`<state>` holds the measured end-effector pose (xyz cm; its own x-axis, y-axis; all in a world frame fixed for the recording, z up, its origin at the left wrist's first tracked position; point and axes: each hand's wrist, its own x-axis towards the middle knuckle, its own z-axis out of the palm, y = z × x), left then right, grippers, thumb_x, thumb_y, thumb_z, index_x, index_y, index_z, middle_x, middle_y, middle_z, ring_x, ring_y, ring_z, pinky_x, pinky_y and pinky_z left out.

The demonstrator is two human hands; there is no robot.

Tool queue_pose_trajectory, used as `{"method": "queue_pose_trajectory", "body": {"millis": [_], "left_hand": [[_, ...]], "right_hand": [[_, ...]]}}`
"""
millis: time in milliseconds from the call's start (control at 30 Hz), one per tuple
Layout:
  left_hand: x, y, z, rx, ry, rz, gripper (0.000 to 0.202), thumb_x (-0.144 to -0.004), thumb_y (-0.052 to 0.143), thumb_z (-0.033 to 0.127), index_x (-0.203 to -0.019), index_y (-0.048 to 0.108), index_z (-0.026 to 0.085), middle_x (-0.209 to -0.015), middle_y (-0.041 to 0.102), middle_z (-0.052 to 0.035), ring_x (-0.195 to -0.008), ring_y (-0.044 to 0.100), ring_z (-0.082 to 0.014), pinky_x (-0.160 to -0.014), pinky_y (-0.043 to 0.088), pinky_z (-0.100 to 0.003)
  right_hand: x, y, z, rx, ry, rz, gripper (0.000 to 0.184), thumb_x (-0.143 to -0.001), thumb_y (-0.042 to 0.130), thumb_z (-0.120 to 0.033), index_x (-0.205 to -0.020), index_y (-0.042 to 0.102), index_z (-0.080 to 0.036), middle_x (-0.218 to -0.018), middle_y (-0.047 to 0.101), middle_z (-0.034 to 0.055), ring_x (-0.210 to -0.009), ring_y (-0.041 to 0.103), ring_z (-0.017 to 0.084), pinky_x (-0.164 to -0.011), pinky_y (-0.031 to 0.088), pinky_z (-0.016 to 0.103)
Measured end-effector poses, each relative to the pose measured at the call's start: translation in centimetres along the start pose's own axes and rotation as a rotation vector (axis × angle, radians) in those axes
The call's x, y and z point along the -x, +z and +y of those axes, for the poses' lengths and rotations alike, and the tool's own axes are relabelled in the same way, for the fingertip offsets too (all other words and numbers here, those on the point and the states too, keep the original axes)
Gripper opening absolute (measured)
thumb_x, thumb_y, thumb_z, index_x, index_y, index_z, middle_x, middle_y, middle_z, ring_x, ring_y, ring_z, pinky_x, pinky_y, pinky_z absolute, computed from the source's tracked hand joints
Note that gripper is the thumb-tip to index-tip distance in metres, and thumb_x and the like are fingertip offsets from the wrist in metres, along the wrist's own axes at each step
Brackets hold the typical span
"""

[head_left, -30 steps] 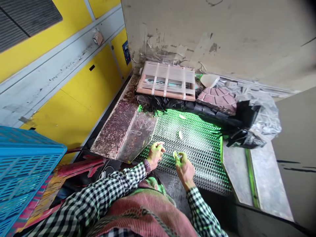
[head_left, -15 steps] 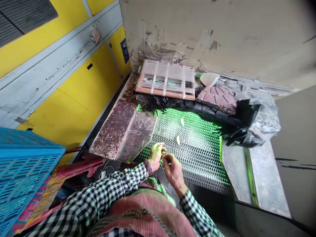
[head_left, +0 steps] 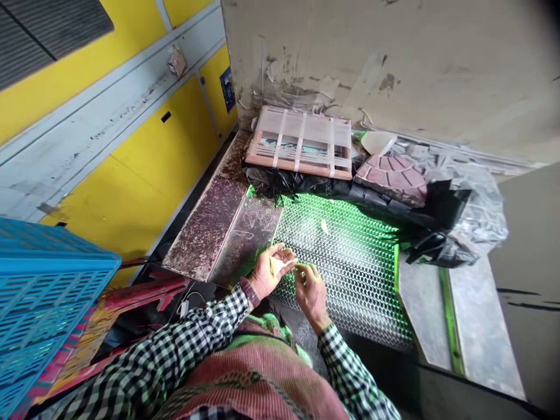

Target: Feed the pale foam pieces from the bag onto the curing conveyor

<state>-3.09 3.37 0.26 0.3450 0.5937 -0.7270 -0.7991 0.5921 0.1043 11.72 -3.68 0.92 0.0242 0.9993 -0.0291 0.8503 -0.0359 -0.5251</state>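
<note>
My left hand (head_left: 270,270), wearing a dark wristband, holds a pale flat piece (head_left: 276,266) in its fingers. My right hand (head_left: 310,293) is just to the right, its fingertips drawn together close to that piece. Both hands are stained green and hover over the near edge of a hexagonal wire mesh (head_left: 354,274) with green glowing beneath it. A small pale chip (head_left: 324,226) lies on the mesh beyond my hands. To the left of my hands, a scratched, stained metal sheet (head_left: 245,239) rests against the mesh.
A blue slatted plastic crate (head_left: 39,291) stands at the left, beside yellow cabinet panels (head_left: 144,175). Beyond the mesh are a strapped wooden frame (head_left: 301,143), a reddish paving piece (head_left: 391,178), black plastic (head_left: 350,198) and clear plastic (head_left: 481,216), all before a stained wall (head_left: 394,58).
My left hand has opened and turned, and the pale piece now shows in its fingers. My right hand has moved left toward it. The view has shifted slightly.
</note>
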Motion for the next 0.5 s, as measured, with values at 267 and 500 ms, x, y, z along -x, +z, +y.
{"method": "queue_pose_trajectory", "body": {"millis": [267, 500], "left_hand": [[0.1, -0.8, -1.2, 0.001, -0.052, -0.062, 0.024, -0.09, 0.062, 0.023, -0.112, 0.067, 0.014, -0.102, 0.075, -0.0127, -0.095, 0.074, -0.0222, -0.072, 0.057, -0.026], [0.2, -0.6, -2.0, -0.039, -0.162, -0.08, 0.016, -0.094, 0.06, 0.025, -0.101, 0.067, 0.013, -0.095, 0.074, -0.0138, -0.075, 0.069, -0.0169, -0.066, 0.054, -0.023]], "right_hand": [[0.4, 0.2, -2.8, -0.093, -0.109, -0.003, 0.027, -0.105, 0.05, -0.031, -0.127, 0.06, -0.02, -0.115, 0.064, 0.0096, -0.085, 0.065, 0.018, -0.069, 0.051, 0.029], [0.6, 1.2, -1.7, -0.128, -0.063, 0.021, 0.02, -0.105, 0.05, -0.032, -0.105, 0.065, -0.02, -0.105, 0.068, 0.0081, -0.088, 0.066, 0.019, -0.074, 0.052, 0.03]]}}
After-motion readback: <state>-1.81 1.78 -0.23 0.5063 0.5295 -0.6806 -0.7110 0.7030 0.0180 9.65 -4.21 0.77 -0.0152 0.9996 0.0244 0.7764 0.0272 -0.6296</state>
